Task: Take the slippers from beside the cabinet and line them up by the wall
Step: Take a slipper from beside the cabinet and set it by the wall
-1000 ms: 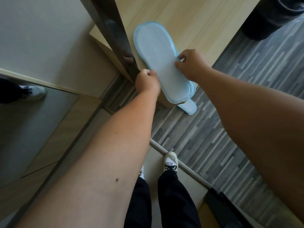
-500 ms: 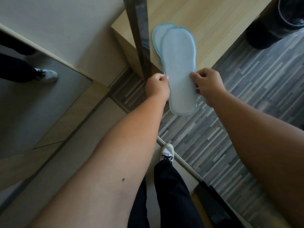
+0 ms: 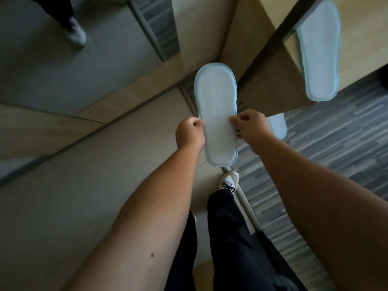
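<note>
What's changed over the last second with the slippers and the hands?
The held slipper has been carried away from the wooden cabinet and now sits over the pale floor, sole up. The second slipper, stacked with it earlier, is left leaning on the cabinet. The left hand and right hand still pinch the held slipper's edges.

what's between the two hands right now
In the head view, the light blue slipper spans the gap: the left hand pinches one edge, the right hand the other.
</note>
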### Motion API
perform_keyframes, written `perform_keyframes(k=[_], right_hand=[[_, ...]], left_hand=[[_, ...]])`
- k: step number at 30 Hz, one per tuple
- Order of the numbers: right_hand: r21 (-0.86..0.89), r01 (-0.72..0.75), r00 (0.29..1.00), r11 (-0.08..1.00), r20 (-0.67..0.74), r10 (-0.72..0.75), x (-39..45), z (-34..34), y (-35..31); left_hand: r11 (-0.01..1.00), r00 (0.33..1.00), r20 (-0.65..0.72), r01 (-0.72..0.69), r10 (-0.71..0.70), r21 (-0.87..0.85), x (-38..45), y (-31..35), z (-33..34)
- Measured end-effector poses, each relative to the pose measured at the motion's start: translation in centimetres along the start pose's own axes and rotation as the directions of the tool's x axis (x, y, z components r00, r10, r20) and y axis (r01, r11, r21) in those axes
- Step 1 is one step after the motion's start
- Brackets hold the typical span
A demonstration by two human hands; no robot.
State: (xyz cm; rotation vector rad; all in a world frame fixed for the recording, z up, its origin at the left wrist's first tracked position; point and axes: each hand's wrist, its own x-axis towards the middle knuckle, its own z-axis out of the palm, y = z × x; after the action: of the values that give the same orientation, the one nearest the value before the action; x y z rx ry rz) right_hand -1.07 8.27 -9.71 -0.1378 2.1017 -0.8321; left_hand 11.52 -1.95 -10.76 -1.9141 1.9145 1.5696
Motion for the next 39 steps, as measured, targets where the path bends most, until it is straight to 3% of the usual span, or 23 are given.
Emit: perform_keyframes(k=[6,12,16,20,24,28,32,35,37,39], right_hand=[[-0.067,0.062,0.992,0.996,0.116,-0.054,0.9,11.5,-1.4],[-0.096,0.106,0.978,0.990,0.192,-0.086,2.9,18.8,-0.3],[-0.108,0.141,0.985,0.984,0.112,-0.129,4.8,21.5,1.1],[-0.184,0.207,0.978,0.961,0.060,-0.200,7.7,23.3,3.4],[-0.349,0.308,0.950,0.885,0.056,-0.308,11.0,25.2,6.0],[-0.430,0.485,0.866,0.761,0.113,-0.488,12.9,27.1,8.9],[-0.495,0.626,0.762,0.602,0.228,-0.606,14.8,27.5,11.1],[-0.419,0.662,0.737,0.621,0.219,-0.639,16.3,27.2,12.3],[-0.404,0.615,0.773,0.678,0.135,-0.620,18.3,26.8,13.0],[-0.425,0.431,0.890,0.796,0.055,-0.453,21.6,26.4,13.5]], left_hand=[[0.998,0.994,-0.103,0.040,-0.044,-0.041,4.0,-7.6,-7.5],[0.994,0.978,-0.181,0.091,-0.100,-0.059,7.5,-14.2,-9.3],[0.993,0.973,-0.202,0.108,-0.115,-0.046,10.2,-16.7,-8.0],[0.999,0.979,-0.201,0.041,-0.038,0.015,13.7,-18.6,-5.6],[0.990,0.997,-0.069,-0.033,0.024,-0.134,16.9,-19.9,-1.9],[0.918,0.993,0.110,0.072,-0.031,-0.389,19.2,-21.1,1.9],[0.842,0.988,0.141,0.131,-0.066,-0.523,21.1,-22.5,4.5],[0.818,0.982,0.152,0.176,-0.110,-0.548,22.9,-24.2,5.4],[0.806,0.978,0.170,0.197,-0.122,-0.558,24.2,-25.5,5.9],[0.801,0.976,0.183,0.200,-0.115,-0.564,25.7,-26.7,6.4]])
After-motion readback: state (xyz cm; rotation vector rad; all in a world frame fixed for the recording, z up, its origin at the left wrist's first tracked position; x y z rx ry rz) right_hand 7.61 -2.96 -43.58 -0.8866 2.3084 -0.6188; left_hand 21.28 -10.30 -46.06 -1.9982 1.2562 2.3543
